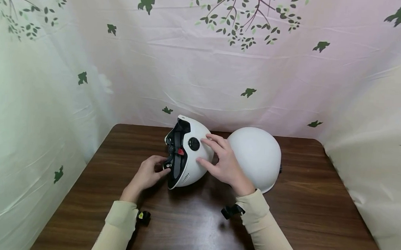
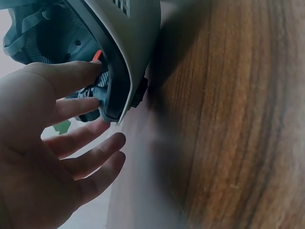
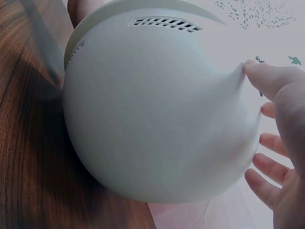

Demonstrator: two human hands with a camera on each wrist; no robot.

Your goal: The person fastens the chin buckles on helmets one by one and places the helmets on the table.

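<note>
A white helmet (image 1: 199, 162) lies tipped on the table, its dark padded inside facing left. A round black disc (image 1: 193, 143) is on its shell, and a red piece (image 1: 180, 151) shows among the black straps. At the opening's lower edge, my left hand (image 1: 149, 173) holds the helmet's dark lining edge between thumb and forefinger. Its other fingers (image 2: 102, 164) are spread loosely by the rim. My right hand (image 1: 224, 163) rests spread fingertips on the white shell (image 3: 157, 109), thumb apart from the fingers.
Just right of my right hand, a second white helmet (image 1: 254, 157) sits dome up, close beside the first. Both are near the back of the brown wooden table (image 1: 304, 204). A pale curtain with leaf prints (image 1: 202, 73) hangs behind the table and at both sides.
</note>
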